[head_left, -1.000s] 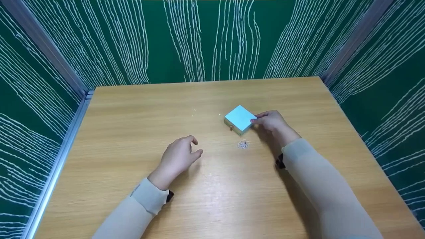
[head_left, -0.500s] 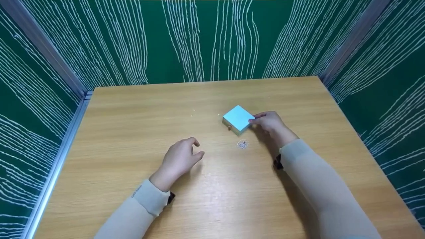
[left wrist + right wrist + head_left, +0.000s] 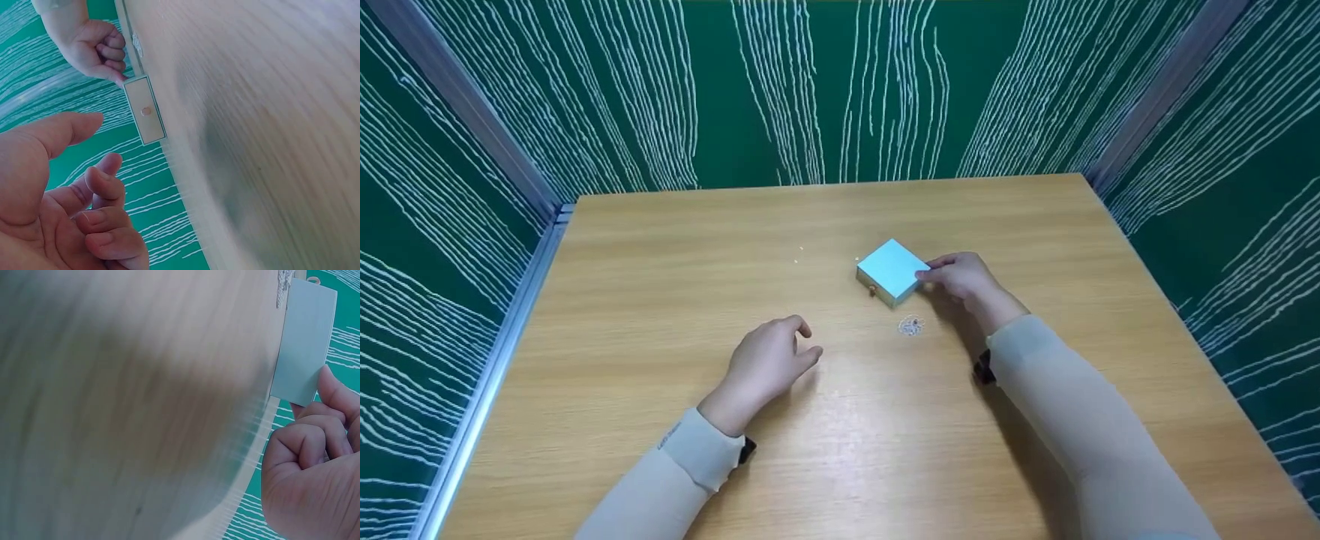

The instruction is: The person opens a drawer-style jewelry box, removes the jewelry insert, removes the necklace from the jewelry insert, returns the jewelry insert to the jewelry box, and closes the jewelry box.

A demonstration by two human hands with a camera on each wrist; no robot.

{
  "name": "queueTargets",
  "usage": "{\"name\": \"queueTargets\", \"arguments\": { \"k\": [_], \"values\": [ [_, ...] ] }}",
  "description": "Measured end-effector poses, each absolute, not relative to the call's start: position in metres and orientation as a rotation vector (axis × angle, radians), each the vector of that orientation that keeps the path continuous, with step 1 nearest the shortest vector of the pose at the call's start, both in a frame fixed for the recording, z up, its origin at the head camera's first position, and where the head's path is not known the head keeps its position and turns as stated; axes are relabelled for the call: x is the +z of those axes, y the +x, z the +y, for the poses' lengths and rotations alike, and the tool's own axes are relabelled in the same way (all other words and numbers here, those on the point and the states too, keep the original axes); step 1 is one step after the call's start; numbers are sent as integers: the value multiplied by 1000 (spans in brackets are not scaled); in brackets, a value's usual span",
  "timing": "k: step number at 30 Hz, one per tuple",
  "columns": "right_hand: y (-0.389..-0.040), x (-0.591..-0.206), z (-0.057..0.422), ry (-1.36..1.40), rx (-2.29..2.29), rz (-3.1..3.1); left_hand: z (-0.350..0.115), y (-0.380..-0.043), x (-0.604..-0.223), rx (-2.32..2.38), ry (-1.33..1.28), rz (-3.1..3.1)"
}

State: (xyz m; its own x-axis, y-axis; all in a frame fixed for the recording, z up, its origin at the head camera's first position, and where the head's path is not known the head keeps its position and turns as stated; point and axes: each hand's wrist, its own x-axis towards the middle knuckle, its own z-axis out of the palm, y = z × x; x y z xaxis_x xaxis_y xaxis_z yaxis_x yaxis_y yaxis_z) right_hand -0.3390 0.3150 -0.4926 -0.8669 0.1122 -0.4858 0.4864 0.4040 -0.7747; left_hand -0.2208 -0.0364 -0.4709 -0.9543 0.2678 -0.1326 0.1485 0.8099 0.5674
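Note:
A small square box (image 3: 891, 268) with a pale blue top stands on the wooden table. Its narrow front, with a round knob (image 3: 146, 111), shows in the left wrist view. My right hand (image 3: 966, 283) pinches the box's right corner, thumb on the top edge and the other fingers (image 3: 306, 439) folded below. Just in front of the box lies a small silvery heap (image 3: 911, 325), which looks like a fine chain or beads. My left hand (image 3: 765, 360) hovers to the left, thumb and forefinger apart, the other fingers (image 3: 112, 225) loosely bent, holding nothing.
Several tiny pale bits (image 3: 796, 261) lie on the table (image 3: 660, 300) left of the box. Green walls (image 3: 735, 90) with white wavy lines surround the table at the back and sides, and a metal rail (image 3: 487, 360) runs along its left edge.
The box has slid a little to the left with my right hand, passing behind the silvery heap, which stays put. My left hand has shifted slightly toward me.

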Motion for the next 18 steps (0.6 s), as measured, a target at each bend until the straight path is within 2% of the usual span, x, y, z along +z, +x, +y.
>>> {"name": "queueTargets", "arguments": {
  "k": [18],
  "values": [
    [-338, -495, 302, 473, -1455, 2317, -38, -218, -471, 837, 326, 2802]
  ]
}}
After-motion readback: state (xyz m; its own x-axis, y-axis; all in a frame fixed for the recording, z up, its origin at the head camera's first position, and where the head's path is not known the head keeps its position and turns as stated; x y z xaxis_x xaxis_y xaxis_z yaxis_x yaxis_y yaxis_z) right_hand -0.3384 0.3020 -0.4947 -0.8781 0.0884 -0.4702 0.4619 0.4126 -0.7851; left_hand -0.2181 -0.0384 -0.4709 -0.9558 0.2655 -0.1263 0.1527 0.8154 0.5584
